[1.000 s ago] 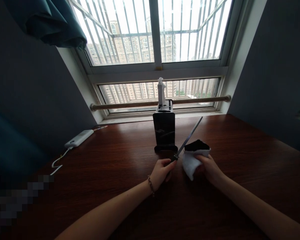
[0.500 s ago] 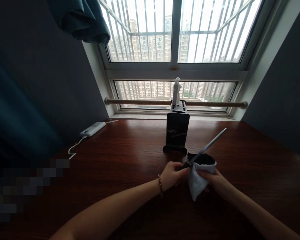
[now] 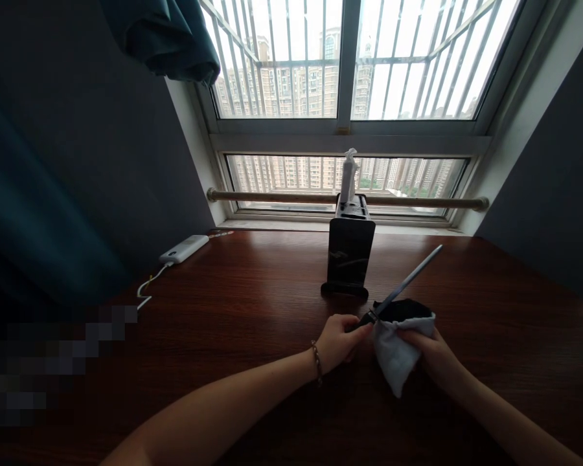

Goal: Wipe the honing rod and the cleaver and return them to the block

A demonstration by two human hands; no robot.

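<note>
My left hand (image 3: 341, 340) is closed around the black handle of a long, thin grey blade (image 3: 411, 277), which slants up and away to the right. Whether it is a knife or a sharpening steel I cannot tell. My right hand (image 3: 432, 353) grips a pouch-like cloth (image 3: 397, 356), light grey outside and black inside, with the thumb on its near face. The cloth's upper edge gapes and its lower end hangs to a point. The blade's base passes by the cloth's upper left edge; I cannot tell whether they touch.
Beyond my hands, a black slotted stand (image 3: 350, 255) with a white-wrapped item (image 3: 348, 181) upright in it is on the brown table (image 3: 252, 278). A white power strip (image 3: 184, 249) with a cord lies at the left edge. A wooden rail (image 3: 282, 197) crosses the window.
The cloth and my right hand have moved to the right, slightly away from my left hand. The blade keeps nearly the same slant. The whole view has shifted slightly.
</note>
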